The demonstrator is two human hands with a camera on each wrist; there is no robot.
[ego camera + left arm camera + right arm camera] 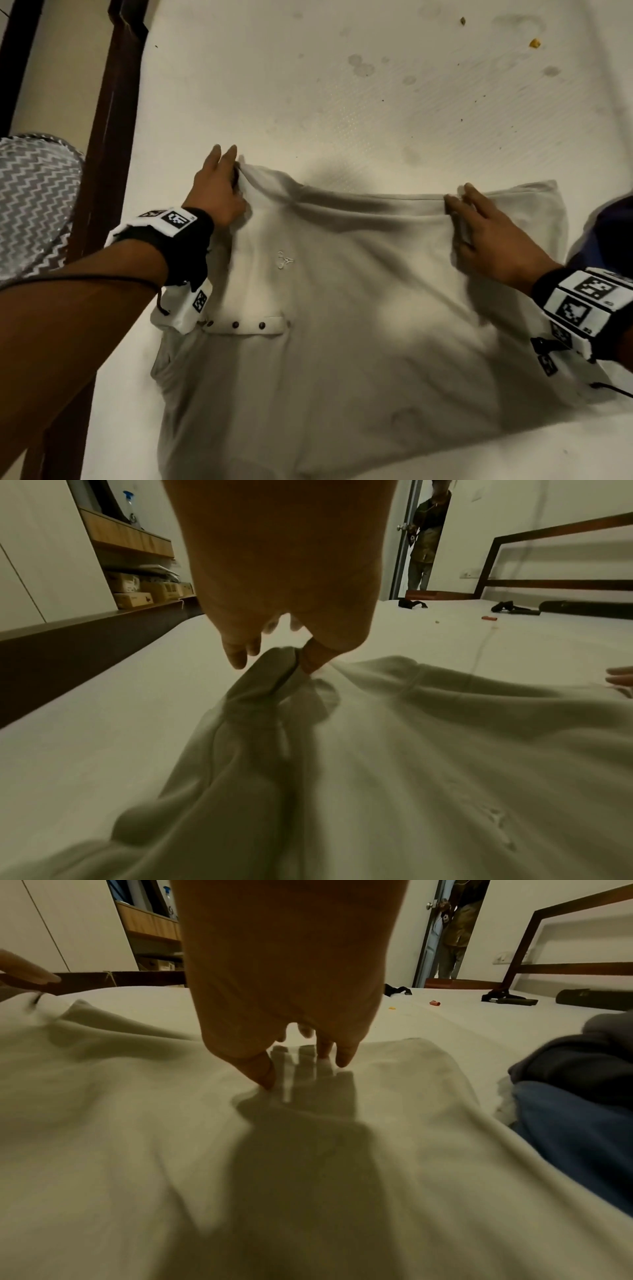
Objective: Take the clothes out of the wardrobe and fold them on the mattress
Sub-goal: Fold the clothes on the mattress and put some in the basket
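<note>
Across the stained white mattress (376,102), which is filling most of the head view, a pale cream polo shirt (342,342) is lying spread out, its far edge doubled over into a fold that is running between the two hands. Its placket with three dark buttons (236,324) is lying toward the left side, beside a small embroidered logo (283,260). Along the mattress's left edge a dark wooden bed frame (113,137) is running, and a grey zigzag-patterned cloth (34,198) is showing beyond it. At the right edge a heap of dark blue clothes (575,1102) is sitting on the mattress, just beside the shirt.

The left hand (219,192) is pinching the folded edge at its left end: in the left wrist view the thumb (313,656) is pressing against a raised tuck of fabric while the other fingers are extending past it. The right hand (489,236) is holding the fold at the right end, its thumb tucked at the cloth's edge and its fingers lying nearly straight on top; the fingertips (265,1073) are touching the fabric.

Small yellow crumbs (534,43) are lying on the far part of the mattress.
</note>
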